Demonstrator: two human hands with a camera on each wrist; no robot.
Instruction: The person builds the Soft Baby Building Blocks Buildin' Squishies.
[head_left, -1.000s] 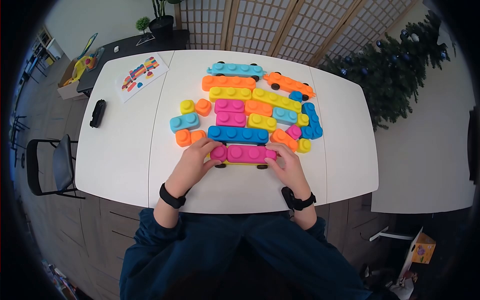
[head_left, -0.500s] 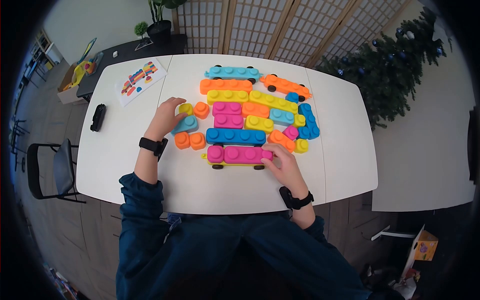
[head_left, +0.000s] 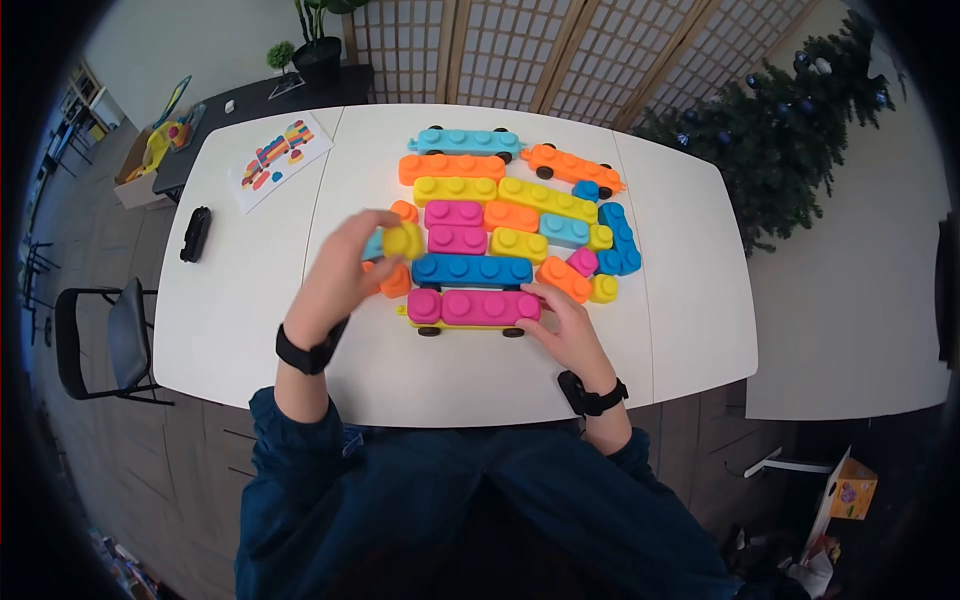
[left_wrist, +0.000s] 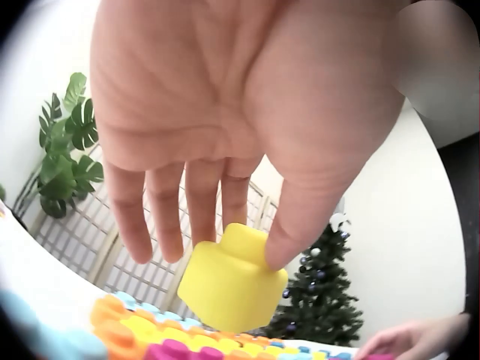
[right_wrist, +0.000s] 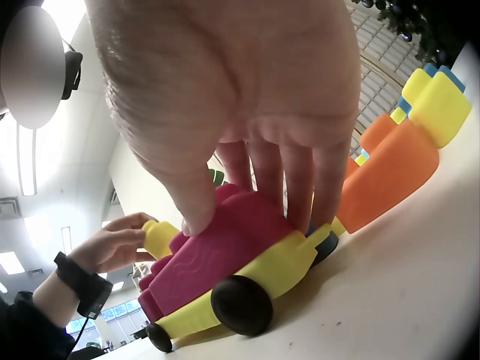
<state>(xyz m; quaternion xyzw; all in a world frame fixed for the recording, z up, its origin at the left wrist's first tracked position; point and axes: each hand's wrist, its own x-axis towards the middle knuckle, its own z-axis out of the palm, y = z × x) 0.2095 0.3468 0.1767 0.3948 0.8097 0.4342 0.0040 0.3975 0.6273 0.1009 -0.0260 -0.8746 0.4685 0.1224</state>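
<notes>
A small yellow block [head_left: 403, 241] is pinched between the thumb and fingers of the left hand [head_left: 345, 272], held above the loose blocks; the left wrist view shows the yellow block [left_wrist: 234, 281] up off the table. The right hand [head_left: 568, 335] grips the right end of a pink long block [head_left: 482, 308], which sits on a yellow wheeled base [right_wrist: 281, 272]. A small pink block [head_left: 424, 305] stands beside it at the base's left end. In the right wrist view, the thumb and fingers straddle the pink block [right_wrist: 232, 232].
Behind the wheeled base lies a blue long block [head_left: 472, 270], with rows of yellow, orange, pink and blue blocks beyond. Light blue [head_left: 467, 142] and orange [head_left: 570, 167] wheeled cars stand at the back. A printed picture sheet [head_left: 280, 160] and black object [head_left: 196, 235] lie left.
The left hand let go of the small pink block's end, reached to the loose blocks, and lifted the small yellow block toward the right. The wheeled base shifted slightly left with the right hand.
</notes>
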